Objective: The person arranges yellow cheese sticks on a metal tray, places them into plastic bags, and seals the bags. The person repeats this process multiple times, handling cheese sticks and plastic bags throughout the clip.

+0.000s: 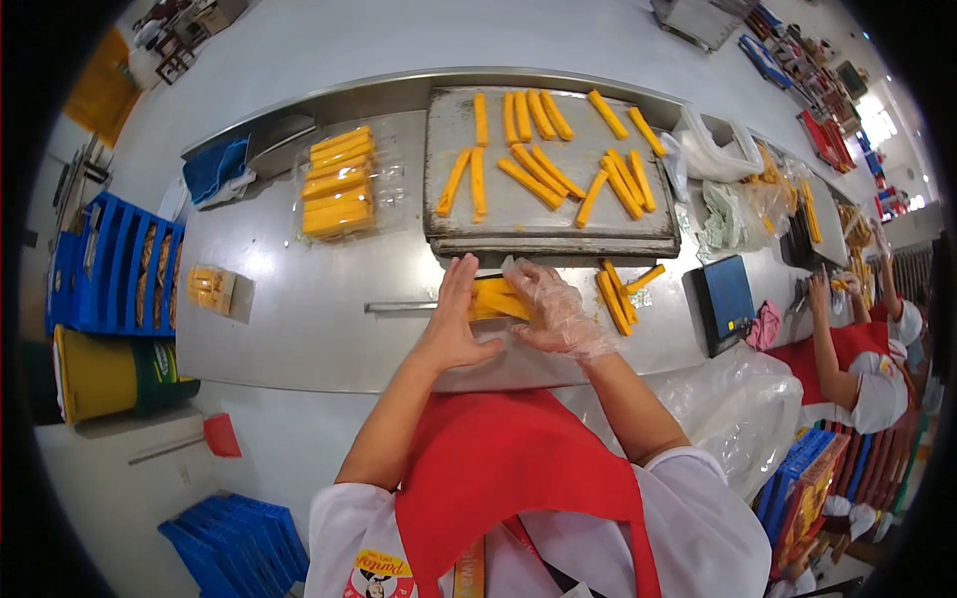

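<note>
Yellow sticks point(495, 298) run sideways, left hand point(455, 324) to right hand point(558, 314).

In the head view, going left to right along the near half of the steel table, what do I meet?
Small wrapped pack, left hand, yellow sticks between the hands, gloved right hand, loose yellow sticks, blue-and-black flat object, pink cloth.

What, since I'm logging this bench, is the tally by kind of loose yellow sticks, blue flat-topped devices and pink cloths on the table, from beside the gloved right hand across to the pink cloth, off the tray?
Loose yellow sticks: 3
Blue flat-topped device: 1
Pink cloth: 1
Total: 5
</note>
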The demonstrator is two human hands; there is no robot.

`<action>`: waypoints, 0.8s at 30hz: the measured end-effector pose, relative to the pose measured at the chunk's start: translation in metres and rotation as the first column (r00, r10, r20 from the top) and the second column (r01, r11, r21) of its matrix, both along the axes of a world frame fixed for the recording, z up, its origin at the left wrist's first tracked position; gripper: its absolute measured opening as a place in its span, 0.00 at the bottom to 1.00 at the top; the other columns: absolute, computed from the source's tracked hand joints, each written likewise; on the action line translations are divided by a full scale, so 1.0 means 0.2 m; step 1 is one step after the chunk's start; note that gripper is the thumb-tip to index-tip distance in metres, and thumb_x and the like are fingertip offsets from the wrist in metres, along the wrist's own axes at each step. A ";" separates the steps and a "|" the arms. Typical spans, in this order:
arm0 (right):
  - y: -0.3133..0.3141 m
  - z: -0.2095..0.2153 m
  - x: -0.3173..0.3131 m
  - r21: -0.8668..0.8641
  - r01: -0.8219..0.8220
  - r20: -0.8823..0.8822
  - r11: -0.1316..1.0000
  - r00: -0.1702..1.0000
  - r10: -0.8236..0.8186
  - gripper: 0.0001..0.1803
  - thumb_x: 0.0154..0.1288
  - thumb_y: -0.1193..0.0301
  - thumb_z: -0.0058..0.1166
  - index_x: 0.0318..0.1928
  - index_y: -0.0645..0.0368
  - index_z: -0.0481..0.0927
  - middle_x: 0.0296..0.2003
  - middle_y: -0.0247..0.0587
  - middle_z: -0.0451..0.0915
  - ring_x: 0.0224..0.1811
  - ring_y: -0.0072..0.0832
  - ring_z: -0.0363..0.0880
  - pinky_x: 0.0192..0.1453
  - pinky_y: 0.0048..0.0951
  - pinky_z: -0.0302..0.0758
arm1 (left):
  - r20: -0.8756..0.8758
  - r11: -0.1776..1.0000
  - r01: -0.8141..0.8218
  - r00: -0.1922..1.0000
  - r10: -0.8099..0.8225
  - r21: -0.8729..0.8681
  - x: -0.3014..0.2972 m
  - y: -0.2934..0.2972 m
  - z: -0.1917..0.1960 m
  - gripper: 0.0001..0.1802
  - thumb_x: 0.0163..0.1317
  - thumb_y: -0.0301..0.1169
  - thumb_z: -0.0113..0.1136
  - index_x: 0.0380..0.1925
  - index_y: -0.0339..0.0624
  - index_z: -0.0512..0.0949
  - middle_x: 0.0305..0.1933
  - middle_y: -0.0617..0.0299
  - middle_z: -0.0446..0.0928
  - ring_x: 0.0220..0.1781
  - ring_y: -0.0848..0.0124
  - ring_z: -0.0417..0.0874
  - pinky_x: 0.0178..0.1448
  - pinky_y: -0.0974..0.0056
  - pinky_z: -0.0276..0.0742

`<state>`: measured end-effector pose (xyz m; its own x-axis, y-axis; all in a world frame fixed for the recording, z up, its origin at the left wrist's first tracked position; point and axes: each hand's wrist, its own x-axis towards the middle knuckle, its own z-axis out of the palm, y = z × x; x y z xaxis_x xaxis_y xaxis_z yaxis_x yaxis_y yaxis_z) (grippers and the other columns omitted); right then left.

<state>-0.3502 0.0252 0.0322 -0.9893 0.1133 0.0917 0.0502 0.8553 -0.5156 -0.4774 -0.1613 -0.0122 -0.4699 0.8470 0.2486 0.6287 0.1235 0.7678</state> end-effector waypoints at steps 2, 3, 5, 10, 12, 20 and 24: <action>0.00 -0.04 0.07 -0.116 0.085 -0.102 0.990 0.990 -0.097 0.41 0.49 0.69 0.68 0.67 0.55 0.71 0.66 0.57 0.67 0.65 0.54 0.72 0.68 0.43 0.72 | 0.047 0.999 -0.020 0.999 0.019 0.026 0.02 -0.01 -0.02 0.67 0.37 0.39 0.77 0.77 0.37 0.47 0.80 0.45 0.51 0.82 0.45 0.45 0.82 0.48 0.47; 0.00 -0.06 0.10 -0.237 0.146 -0.190 0.961 0.963 -0.193 0.38 0.51 0.72 0.67 0.66 0.53 0.74 0.68 0.58 0.66 0.65 0.53 0.71 0.68 0.42 0.72 | 0.049 0.999 -0.032 0.998 0.031 0.019 0.02 -0.01 -0.02 0.67 0.38 0.39 0.77 0.77 0.37 0.47 0.80 0.45 0.51 0.82 0.45 0.45 0.82 0.48 0.46; 0.04 -0.16 0.15 -0.295 0.123 -0.216 0.948 0.957 -0.192 0.33 0.52 0.77 0.64 0.63 0.51 0.77 0.67 0.56 0.67 0.64 0.52 0.73 0.66 0.41 0.73 | 0.051 0.999 -0.039 0.998 0.039 0.010 0.03 -0.01 -0.02 0.67 0.38 0.39 0.77 0.77 0.37 0.47 0.80 0.46 0.51 0.83 0.45 0.45 0.82 0.48 0.46; 0.13 -0.16 0.14 -0.287 0.045 -0.295 0.957 0.946 -0.133 0.28 0.55 0.88 0.53 0.54 0.48 0.83 0.62 0.51 0.73 0.58 0.46 0.79 0.59 0.38 0.79 | 0.120 0.998 -0.010 0.993 0.004 0.055 -0.02 -0.02 -0.06 0.48 0.42 0.36 0.74 0.66 0.43 0.65 0.79 0.45 0.54 0.82 0.45 0.48 0.81 0.48 0.51; 0.19 -0.10 0.14 -0.356 0.076 -0.254 0.931 0.951 -0.175 0.26 0.54 0.88 0.53 0.52 0.50 0.83 0.57 0.47 0.77 0.52 0.44 0.82 0.54 0.39 0.81 | 0.032 1.000 0.018 0.999 -0.018 -0.001 -0.04 -0.05 -0.05 0.43 0.42 0.35 0.73 0.62 0.44 0.68 0.78 0.45 0.54 0.81 0.44 0.50 0.81 0.48 0.53; 0.18 -0.15 0.20 0.078 0.071 -0.410 0.994 0.912 -0.033 0.25 0.48 0.83 0.61 0.47 0.44 0.84 0.46 0.44 0.81 0.45 0.45 0.82 0.44 0.41 0.81 | -0.041 0.996 0.044 0.998 -0.047 -0.071 -0.06 -0.06 -0.01 0.35 0.45 0.30 0.70 0.57 0.42 0.71 0.77 0.45 0.57 0.81 0.44 0.52 0.80 0.47 0.56; 0.10 -0.25 0.17 -0.030 0.076 -0.488 0.997 0.869 -0.081 0.26 0.45 0.82 0.61 0.47 0.44 0.84 0.45 0.43 0.81 0.45 0.50 0.81 0.49 0.44 0.81 | -0.046 0.997 0.054 0.997 -0.056 -0.047 -0.06 -0.04 -0.01 0.35 0.46 0.30 0.70 0.57 0.42 0.71 0.77 0.45 0.57 0.81 0.44 0.51 0.80 0.47 0.55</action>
